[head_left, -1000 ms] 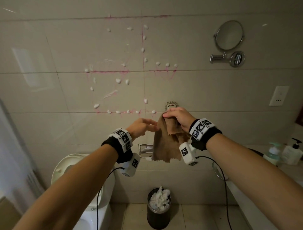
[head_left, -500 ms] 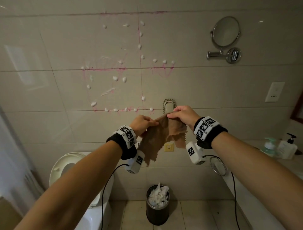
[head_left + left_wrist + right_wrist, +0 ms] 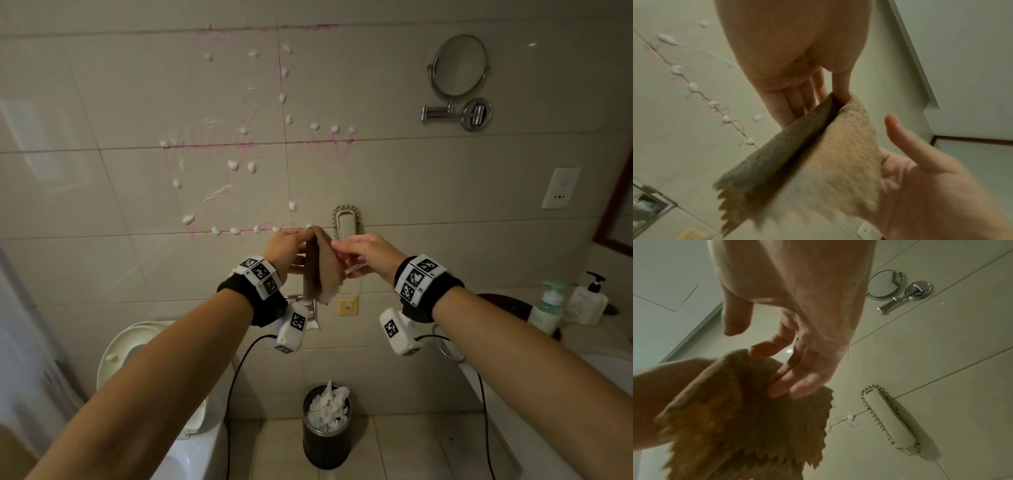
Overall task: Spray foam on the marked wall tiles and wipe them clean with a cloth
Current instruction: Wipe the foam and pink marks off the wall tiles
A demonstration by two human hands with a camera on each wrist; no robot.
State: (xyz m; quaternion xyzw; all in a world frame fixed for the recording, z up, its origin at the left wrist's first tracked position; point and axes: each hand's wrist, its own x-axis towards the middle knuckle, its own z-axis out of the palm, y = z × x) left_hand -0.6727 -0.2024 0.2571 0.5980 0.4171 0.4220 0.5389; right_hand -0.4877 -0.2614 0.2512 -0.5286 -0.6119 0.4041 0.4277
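Observation:
A brown cloth (image 3: 322, 267) hangs folded in front of the wall, just below the pink-marked tiles (image 3: 219, 192). My left hand (image 3: 301, 238) pinches its top fold, thumb tucked inside the fold (image 3: 840, 95) and fingers flat on the outer side. My right hand (image 3: 340, 246) lies against the cloth's other side with relaxed fingers (image 3: 789, 386), thumb held off it. Several white foam dabs (image 3: 234, 165) dot the pink lines on the tiles. The cloth's zigzag edge (image 3: 748, 451) hangs loose.
A wall phone (image 3: 346, 224) is mounted right behind my hands. A round mirror (image 3: 459, 65) on an arm sits upper right, a socket plate (image 3: 560, 186) further right. Below are a toilet (image 3: 137, 359), a tissue-filled bin (image 3: 327, 431) and pump bottles (image 3: 548, 305) on the counter.
The cloth went from spread between both hands to folded in half. My left hand took hold of its top; my right hand let go and now rests against it. Both hands rose slightly.

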